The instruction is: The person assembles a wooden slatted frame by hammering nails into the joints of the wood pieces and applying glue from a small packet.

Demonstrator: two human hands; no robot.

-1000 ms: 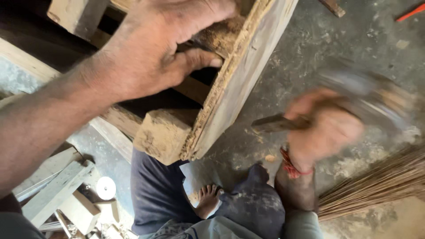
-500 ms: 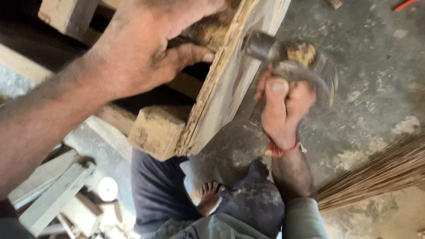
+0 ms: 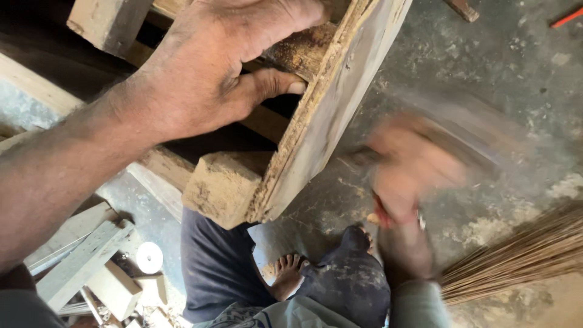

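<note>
Over a grey concrete floor (image 3: pixel 516 73), the left hand (image 3: pixel 212 79) clamps the upper edge of a weathered wooden board (image 3: pixel 328 121) — its fingers (image 3: pixel 291 15) curl over the far side while the thumb presses the near face, a firm wrap. The right hand (image 3: pixel 413 164) is a smear of motion just right of the board; its fingers seem wrapped on a hammer (image 3: pixel 461 136), but the blur keeps me from telling how tightly. Half a second ago the hammer head stood sharp against the board's edge, with the fist below it; now the fist sits lower and further right, clear of the wood. The board stands tilted, its rough, crumbly edge caked with dust, and a wooden block (image 3: pixel 221 188) is fixed at its lower end. A bundle of thin sticks (image 3: pixel 522 252) lies at lower right.
</note>
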